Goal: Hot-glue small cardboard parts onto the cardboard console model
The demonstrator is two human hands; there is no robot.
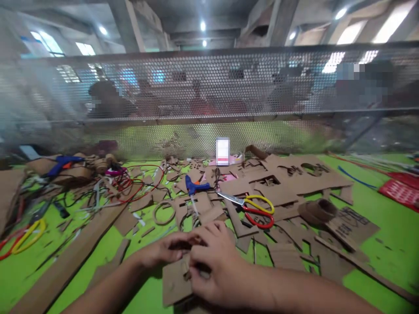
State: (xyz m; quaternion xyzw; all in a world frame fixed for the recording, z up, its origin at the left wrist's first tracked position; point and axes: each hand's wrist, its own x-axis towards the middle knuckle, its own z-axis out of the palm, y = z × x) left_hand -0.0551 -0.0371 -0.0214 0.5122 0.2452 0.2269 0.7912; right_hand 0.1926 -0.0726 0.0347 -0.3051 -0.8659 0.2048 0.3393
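Close in front of me is a small flat cardboard piece [176,281] with a raised cardboard bit on its upper face. My right hand [212,257] reaches over it, thumb and fingers curled in a pinch on the raised bit. At the piece's far edge, my left hand [172,248] has its fingers bent around the cardboard, and its fingertips are partly hidden behind the right hand. Beyond the hands lie scissors [248,207] with one yellow and one red handle, and a blue glue gun [196,186].
Cut cardboard sheets [294,174] and scraps cover the green table [376,279]. A tape-like ring [164,213] lies left of centre. More scissors [28,237], a second blue glue gun [63,163] and red cord [131,187] are on the left. A perforated metal screen [196,87] stands behind.
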